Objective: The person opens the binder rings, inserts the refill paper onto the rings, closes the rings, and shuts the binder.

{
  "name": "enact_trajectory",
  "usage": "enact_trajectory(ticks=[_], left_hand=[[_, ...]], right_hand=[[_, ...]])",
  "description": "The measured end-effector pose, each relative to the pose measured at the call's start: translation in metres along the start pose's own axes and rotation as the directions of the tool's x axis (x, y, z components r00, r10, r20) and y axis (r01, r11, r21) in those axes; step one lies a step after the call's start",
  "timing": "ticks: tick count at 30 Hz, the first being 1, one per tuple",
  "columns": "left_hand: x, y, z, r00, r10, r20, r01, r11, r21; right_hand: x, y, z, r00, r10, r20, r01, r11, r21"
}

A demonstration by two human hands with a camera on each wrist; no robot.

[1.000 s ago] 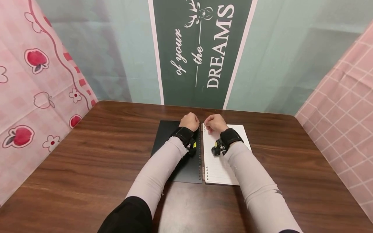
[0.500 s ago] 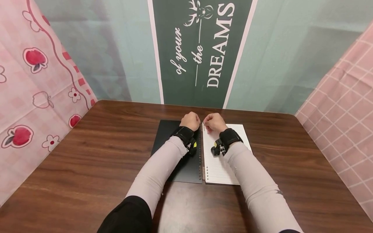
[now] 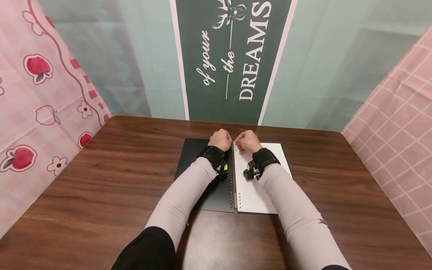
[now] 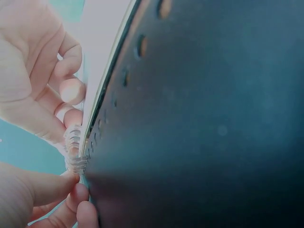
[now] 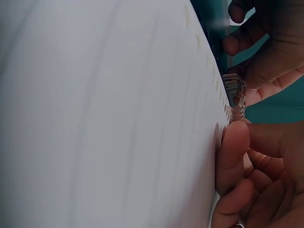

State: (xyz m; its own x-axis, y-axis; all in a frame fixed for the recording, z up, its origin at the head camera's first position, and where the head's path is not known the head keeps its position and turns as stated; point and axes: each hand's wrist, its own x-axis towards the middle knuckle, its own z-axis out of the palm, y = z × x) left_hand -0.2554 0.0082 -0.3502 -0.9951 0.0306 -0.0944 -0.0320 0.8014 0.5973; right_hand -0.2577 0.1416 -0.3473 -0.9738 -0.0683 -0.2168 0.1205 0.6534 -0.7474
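Curled fingers (image 5: 232, 142) of both hands pinch the clear plastic binding (image 4: 73, 149) at the notebook's (image 3: 256, 187) far end — left hand (image 3: 220, 139) over the black cover (image 3: 202, 165), right hand (image 3: 248, 141) over lined paper — on the wooden surface (image 3: 101, 187).

A: Is there any writing to read here?

B: Yes, on the dark green banner (image 3: 233, 60) that hangs on the wall behind the counter (image 3: 101, 180). The white words run sideways: "of your", "the" and, in big capitals, "DREAMS".

A: Any sign or picture with the words?

B: A small white deer head with antlers stands above "the".

A: And on the notebook (image 3: 256, 187)?

B: No readable text, only ruled lines.
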Motion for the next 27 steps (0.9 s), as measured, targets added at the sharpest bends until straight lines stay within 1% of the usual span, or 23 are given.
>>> enact_trajectory(ticks=[7,10,15,22,27], left_hand=[[-0.0014,0.0,0.0004,1.0,0.0,-0.009,0.0,1.0,0.001],[-0.001,0.0006,0.0005,1.0,-0.003,-0.006,0.004,1.0,0.01],[-0.0011,0.0026,0.0011,1.0,0.011,0.0,-0.011,1.0,0.013],[0.0007,-0.0029,-0.0036,1.0,-0.003,-0.015,0.003,1.0,0.022],[0.0003,0.0004,-0.0008,1.0,0.019,0.009,-0.019,1.0,0.017]], right_hand=[[0.0013,0.0001,0.0025,0.999,-0.032,-0.006,0.032,0.999,-0.04],[0.0032,0.0013,0.0035,0.999,-0.033,-0.007,0.033,0.999,-0.026],[0.0043,0.0036,0.0033,0.999,-0.028,-0.021,0.028,1.0,-0.014],[0.0044,-0.0035,0.0082,0.998,-0.055,-0.016,0.055,0.998,0.026],[0.0019,0.0001,0.0042,0.998,-0.049,-0.029,0.05,0.999,0.013]])
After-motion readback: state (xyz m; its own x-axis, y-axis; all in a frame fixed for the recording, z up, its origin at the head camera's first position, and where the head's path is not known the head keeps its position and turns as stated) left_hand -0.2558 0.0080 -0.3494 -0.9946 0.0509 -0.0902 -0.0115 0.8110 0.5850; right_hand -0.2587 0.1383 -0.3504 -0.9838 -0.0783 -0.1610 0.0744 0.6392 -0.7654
